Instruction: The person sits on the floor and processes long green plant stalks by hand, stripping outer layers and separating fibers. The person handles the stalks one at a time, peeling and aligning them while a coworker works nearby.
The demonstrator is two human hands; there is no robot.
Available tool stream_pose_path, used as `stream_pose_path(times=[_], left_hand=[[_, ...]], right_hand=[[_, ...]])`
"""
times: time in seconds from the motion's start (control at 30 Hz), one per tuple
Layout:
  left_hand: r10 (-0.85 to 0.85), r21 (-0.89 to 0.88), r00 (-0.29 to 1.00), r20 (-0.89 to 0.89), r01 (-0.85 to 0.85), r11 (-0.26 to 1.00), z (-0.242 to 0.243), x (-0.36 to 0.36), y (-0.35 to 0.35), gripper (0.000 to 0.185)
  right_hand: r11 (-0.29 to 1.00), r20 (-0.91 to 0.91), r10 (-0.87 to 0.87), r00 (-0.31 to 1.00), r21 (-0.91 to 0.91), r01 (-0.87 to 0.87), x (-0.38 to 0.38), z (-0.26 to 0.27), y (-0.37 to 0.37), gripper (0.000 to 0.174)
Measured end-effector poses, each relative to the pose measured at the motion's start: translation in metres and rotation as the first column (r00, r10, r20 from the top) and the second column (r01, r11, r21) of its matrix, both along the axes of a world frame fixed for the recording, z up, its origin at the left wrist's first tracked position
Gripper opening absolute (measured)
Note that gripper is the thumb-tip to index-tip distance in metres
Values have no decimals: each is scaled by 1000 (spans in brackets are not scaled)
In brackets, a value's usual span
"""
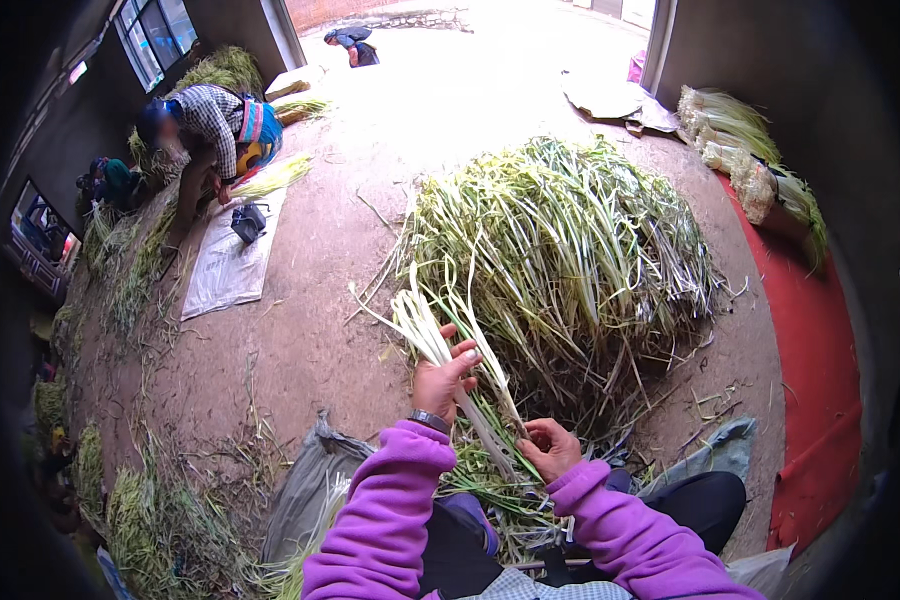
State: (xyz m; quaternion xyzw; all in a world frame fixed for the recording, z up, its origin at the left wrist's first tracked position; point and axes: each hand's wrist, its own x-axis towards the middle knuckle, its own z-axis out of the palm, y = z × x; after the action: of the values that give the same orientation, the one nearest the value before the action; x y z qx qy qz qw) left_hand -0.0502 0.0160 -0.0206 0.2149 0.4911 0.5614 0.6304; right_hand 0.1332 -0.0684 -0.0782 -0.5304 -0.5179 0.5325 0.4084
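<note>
My left hand (444,375), with a watch at the wrist, is closed around a bunch of pale stalks (422,324), their whitish ends pointing up and away from me. Just to its right, my right hand (551,448) pinches the lower end of a long leafy stalk (495,375) that leans up beside the bunch. Beyond both hands lies a large heap of long green and yellowish stalks (555,247). Loose green leaves and trimmings (495,487) lie between my legs, below the hands. The exact kind of plant is not certain.
At the left a person (214,124) bends over stalks beside a pale sheet (229,262) bearing a black device (248,223). More stalks (172,517) lie lower left, near a grey sack (307,480). Tied bundles (757,180) and a red mat (817,375) line the right wall.
</note>
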Motion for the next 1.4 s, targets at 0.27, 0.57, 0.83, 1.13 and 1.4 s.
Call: stream_pose_path(times=[0.27, 0.57, 0.83, 1.13, 1.4], left_hand=[[-125, -43, 992, -8, 125, 991, -3, 9, -3, 46], [-140, -51, 972, -189, 132, 990, -4, 9, -2, 49], [-236, -9, 960, -151, 238, 971, 11, 8, -1, 48], [-108, 37, 990, -88, 111, 993, 4, 3, 2, 45], [-46, 76, 996, -82, 53, 996, 13, 2, 1, 50]], right_hand=[[989, 131, -29, 991, 151, 9, -2, 16, -3, 21], [966, -27, 112, 993, -231, -116, 0, 29, 3, 36], [586, -792, 49, 609, -471, -660, 2, -10, 46, 65], [966, -831, -205, 518, -256, -29, -36, 22, 61, 17], [971, -589, -36, 807, 171, 168, -9, 10, 16, 13]])
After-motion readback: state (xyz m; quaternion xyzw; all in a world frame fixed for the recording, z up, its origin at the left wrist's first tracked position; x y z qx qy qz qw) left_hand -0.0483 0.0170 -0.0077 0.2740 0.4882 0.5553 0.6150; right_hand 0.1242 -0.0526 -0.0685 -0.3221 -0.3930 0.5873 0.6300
